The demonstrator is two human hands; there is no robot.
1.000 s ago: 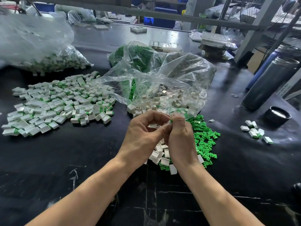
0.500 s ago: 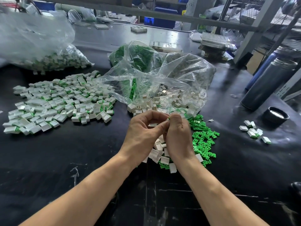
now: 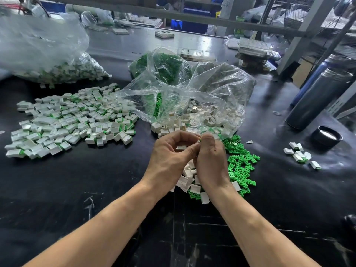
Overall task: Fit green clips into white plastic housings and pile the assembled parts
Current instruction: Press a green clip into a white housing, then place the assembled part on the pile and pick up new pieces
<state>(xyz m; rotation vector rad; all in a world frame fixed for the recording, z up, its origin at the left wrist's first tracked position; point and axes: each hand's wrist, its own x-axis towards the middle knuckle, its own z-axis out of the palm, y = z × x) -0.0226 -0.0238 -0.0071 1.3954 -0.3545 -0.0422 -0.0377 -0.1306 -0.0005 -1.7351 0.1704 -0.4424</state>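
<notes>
My left hand (image 3: pixel 169 158) and my right hand (image 3: pixel 211 160) meet at the centre of the black table, fingertips together. The left hand pinches a white housing (image 3: pixel 196 146); the right pinches a green clip (image 3: pixel 200 140) against it, mostly hidden by the fingers. Below the hands lie loose white housings (image 3: pixel 187 178), and to their right a heap of loose green clips (image 3: pixel 240 160). A broad pile of assembled white-and-green parts (image 3: pixel 69 120) spreads at the left.
An open clear bag (image 3: pixel 202 101) spills white housings behind the hands, with a bag of green clips (image 3: pixel 163 64) beyond it. Another bag of parts (image 3: pixel 63 72) sits far left. A dark flask (image 3: pixel 317 97), its cap (image 3: pixel 326 135) and some assembled parts (image 3: pixel 300 155) stand at the right.
Both hands stay together at the centre; the fingers have shifted slightly around the small piece between them. Nothing else has moved.
</notes>
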